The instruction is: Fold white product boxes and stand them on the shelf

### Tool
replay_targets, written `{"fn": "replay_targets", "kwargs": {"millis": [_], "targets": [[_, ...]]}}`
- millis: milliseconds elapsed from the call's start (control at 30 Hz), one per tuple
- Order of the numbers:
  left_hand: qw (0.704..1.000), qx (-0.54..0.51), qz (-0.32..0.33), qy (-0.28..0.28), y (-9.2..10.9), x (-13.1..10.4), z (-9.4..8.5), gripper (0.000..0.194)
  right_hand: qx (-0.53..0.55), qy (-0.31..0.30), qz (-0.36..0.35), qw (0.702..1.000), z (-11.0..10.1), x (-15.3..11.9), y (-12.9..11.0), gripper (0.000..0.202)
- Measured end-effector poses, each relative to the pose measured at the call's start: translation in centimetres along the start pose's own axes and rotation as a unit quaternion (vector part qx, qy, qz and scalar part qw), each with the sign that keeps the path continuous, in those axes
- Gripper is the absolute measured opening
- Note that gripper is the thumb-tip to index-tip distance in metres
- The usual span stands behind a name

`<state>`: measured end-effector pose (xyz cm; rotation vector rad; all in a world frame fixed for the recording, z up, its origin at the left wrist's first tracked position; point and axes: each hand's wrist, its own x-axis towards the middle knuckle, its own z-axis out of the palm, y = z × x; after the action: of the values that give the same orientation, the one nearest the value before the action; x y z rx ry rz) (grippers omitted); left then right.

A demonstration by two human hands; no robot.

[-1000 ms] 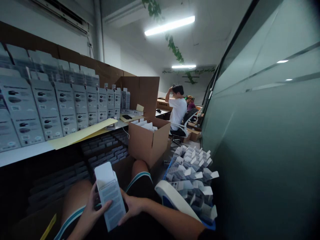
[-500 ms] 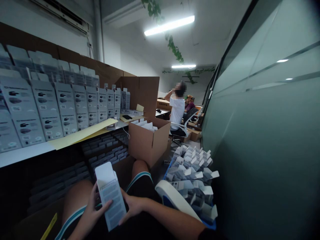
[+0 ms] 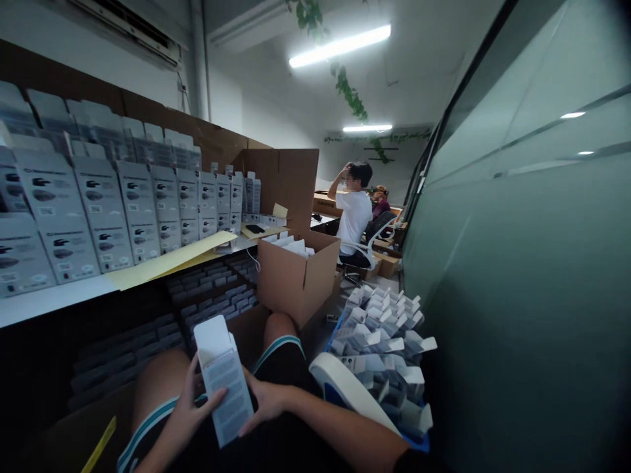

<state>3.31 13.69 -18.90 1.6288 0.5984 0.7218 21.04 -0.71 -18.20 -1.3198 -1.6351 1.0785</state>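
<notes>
A: What has just changed in front of you?

B: Very little. Your view has swung slightly, so nearly everything sits a bit further right than a second ago. The tall, pale grey printed card box (image 3: 231, 397) is held over your lap as before, tilted with its top leaning left, the white end flap (image 3: 211, 336) standing up.

A: And your hands?

B: Both are closed on that box. Your left hand (image 3: 191, 408) has its thumb across the printed face and its fingers round the left edge; your right hand (image 3: 269, 397) grips the lower right edge. You cannot tell from here what the fingers behind are doing.

A: So what does that mean for the work?

B: You seem to be in a pause: same grip, same flap, no visible progress on this box.

A: What lies around you?

B: To your left, upright grey printed boxes (image 3: 140, 217) line the white tabletop (image 3: 64, 303), with pale yellow sheets (image 3: 172, 261) along its edge. Ahead of your knees stands an open brown cardboard carton (image 3: 286, 282) with white pieces inside. On your right, beyond the curved white armrest (image 3: 348, 387), a blue bin (image 3: 417, 443) holds many open-flapped boxes (image 3: 382, 338).
</notes>
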Motion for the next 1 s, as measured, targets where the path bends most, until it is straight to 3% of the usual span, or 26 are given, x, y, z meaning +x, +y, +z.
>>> {"fn": "replay_targets", "kwargs": {"millis": [167,400,600,700,1000], "targets": [[1.0,-0.002,-0.007,-0.011,-0.7,0.2,0.0,0.113,-0.011,-0.005,0.018,1.0,0.0,0.1,0.3,0.154],[0.999,-0.007,-0.01,-0.03,0.0,0.2,0.0,0.113,0.001,-0.009,0.011,1.0,0.0,0.2,-0.3,0.156],[1.0,-0.009,-0.007,0.006,-0.4,0.3,0.2,0.114,-0.009,-0.001,0.071,0.997,-0.1,0.0,-1.0,0.158],[1.0,0.001,-0.004,0.03,-0.3,0.1,0.6,0.113,-0.011,0.002,0.069,0.998,-0.1,-0.2,-1.1,0.157],[1.0,-0.002,-0.001,0.031,0.3,-0.2,1.0,0.112,-0.013,0.008,0.047,0.999,0.0,0.3,-0.1,0.16]]}}
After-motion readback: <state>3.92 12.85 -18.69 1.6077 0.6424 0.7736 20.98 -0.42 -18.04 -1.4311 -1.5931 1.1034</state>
